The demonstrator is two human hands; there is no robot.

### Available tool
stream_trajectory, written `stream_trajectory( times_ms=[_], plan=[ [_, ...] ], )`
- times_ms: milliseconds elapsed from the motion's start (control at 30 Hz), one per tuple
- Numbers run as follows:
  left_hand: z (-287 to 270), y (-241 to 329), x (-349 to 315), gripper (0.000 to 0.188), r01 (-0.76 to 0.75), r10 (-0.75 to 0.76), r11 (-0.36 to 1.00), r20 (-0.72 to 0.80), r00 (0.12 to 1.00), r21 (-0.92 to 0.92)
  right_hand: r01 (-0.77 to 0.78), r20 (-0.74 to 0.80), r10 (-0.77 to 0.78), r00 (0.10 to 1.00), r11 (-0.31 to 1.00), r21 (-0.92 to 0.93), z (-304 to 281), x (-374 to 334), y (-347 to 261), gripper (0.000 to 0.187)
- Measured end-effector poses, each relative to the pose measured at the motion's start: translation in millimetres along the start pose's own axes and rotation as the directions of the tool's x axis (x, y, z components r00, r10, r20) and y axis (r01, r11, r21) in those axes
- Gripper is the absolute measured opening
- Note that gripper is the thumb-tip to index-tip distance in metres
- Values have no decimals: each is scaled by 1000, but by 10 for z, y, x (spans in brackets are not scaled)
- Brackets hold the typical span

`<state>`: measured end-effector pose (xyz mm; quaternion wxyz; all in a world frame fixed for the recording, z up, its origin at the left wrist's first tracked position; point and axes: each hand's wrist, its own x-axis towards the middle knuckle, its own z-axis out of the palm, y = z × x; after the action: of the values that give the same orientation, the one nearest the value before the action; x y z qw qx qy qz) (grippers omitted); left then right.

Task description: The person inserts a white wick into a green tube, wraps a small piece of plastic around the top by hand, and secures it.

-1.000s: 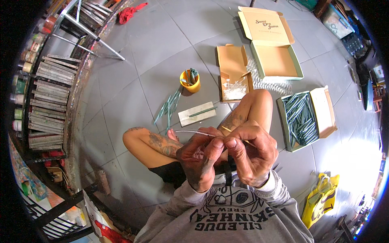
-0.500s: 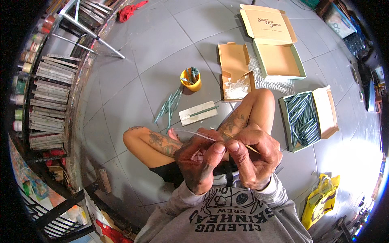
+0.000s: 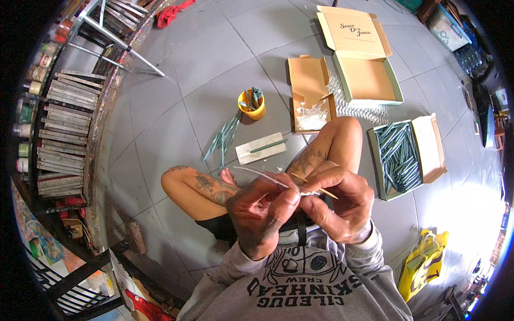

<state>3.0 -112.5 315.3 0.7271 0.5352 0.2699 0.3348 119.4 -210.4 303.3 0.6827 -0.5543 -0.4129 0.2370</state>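
Observation:
In front of my lap, both hands are raised close together. My left hand (image 3: 261, 211) pinches a thin, clear plastic strip (image 3: 254, 172) between thumb and fingers. One end of it arcs away to the left; a white, twisted-looking part shows between the two hands. A slim pointed wooden stick (image 3: 329, 193) lies across the fingers of my right hand (image 3: 342, 206), whose thumb and forefinger are closed on it beside the white part. Whether the right fingertips also touch the strip, I cannot tell.
Beyond my legs lie a pale block (image 3: 251, 156) with a green stick, loose green sticks (image 3: 220, 140) and a yellow cup (image 3: 257, 113). Cardboard boxes (image 3: 309, 75) stand at far right, one holding white pieces; another box (image 3: 378, 166) holds many green sticks. A yellow bag (image 3: 423, 265) lies right.
My right hand's fingers have opened out a little and shifted, so the wooden stick now slants across them. The strip's white twisted part has come into view between my hands.

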Motion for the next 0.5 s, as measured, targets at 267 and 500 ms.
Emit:
stream_trajectory(
  times_ms=[267,500],
  plan=[
    [-152,-61,71,14,-6,13,992,53,998,-128,-10,-186,-17,982,989,-144,0,-19,-1,24],
    [-280,-50,104,14,-35,-16,977,233,972,212,211,6,-230,973,880,-425,-112,262,-118,31]
  ],
)
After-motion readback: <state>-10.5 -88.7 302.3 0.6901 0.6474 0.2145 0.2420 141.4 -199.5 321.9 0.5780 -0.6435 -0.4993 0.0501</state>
